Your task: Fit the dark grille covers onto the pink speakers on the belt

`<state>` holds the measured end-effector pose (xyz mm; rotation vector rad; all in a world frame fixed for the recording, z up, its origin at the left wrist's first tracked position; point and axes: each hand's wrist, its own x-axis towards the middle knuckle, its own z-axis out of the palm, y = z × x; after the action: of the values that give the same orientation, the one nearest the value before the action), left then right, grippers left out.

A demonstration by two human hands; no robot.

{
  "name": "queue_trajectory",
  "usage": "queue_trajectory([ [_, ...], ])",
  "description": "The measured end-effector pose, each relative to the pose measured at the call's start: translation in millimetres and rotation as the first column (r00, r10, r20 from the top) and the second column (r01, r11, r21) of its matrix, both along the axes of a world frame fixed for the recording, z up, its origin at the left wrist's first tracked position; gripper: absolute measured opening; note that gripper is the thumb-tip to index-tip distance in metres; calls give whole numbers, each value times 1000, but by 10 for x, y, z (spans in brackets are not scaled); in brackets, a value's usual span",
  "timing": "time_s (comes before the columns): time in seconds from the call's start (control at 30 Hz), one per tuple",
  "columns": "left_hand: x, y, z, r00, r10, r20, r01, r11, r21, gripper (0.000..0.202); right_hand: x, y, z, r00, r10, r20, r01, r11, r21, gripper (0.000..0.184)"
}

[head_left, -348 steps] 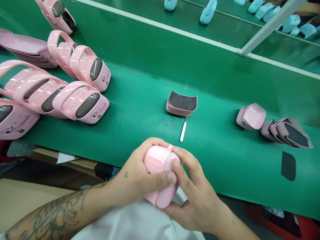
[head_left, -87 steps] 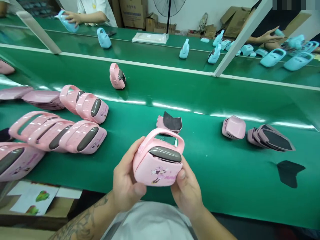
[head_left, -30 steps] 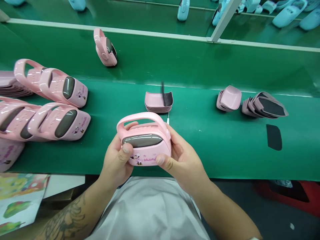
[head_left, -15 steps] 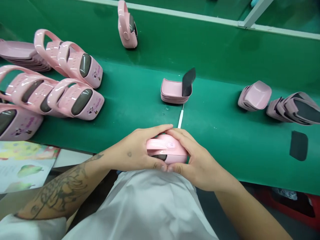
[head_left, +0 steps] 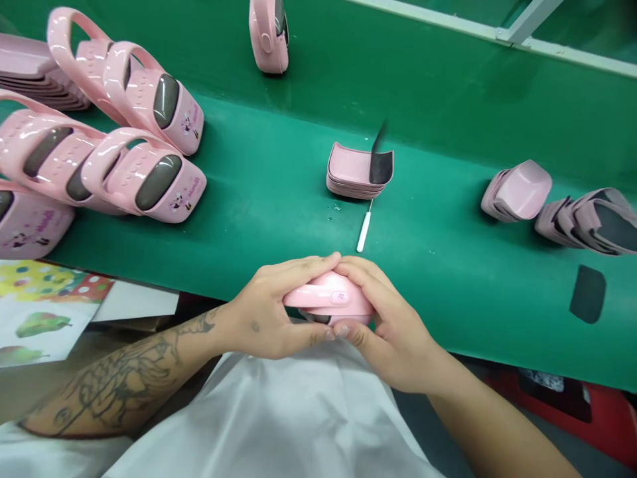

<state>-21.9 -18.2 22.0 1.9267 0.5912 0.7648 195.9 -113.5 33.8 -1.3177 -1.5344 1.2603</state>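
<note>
Against my lap at the bench edge, both hands hold a glossy pink plastic case with a curved handle. My left hand wraps its left end, thumb below and fingers over the top. From the other side, my right hand grips the right end; the fingertips and thumbs of both hands nearly meet. A dark panel on the case shows only in part beneath the handle. Beyond the hands lies a thin white-handled tool, its tip by a stack of pink curved shells with a black piece in the top one.
Several pink handled cases stand at left, before stacked pink shells. Another case stands at the back. More nested shells are at right, near a flat black piece. Printed paper lies at the lower left.
The case has tilted slightly in my hands, so less of its dark panel shows. My grip stays on both ends, and the whole view has shifted a little.
</note>
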Motion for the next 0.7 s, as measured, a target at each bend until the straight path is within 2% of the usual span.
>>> queue_trajectory([
  [0.17,-9,-15,-89,1000,7,27,-10,992,124,84,-13,-7,-61,996,36,82,-47,990,134,64],
  [0.33,-26,-5,-144,993,-34,116,10,979,204,91,-108,-19,-84,989,-29,147,-13,960,279,58],
  [0.43,-47,62,-103,999,-34,-41,35,999,38,90,-51,6,-119,989,-24,146,-18,960,281,63],
  [0.53,-24,178,-58,979,-5,-204,-45,969,-243,96,119,59,-181,989,10,149,-31,990,140,84],
  [0.63,40,282,-76,990,73,-118,-118,887,-447,88,254,91,-261,991,-73,109,75,997,-12,93],
  [0.7,78,304,-126,991,134,28,-99,840,-533,85,254,89,-309,969,-246,-21,244,966,-83,91],
])
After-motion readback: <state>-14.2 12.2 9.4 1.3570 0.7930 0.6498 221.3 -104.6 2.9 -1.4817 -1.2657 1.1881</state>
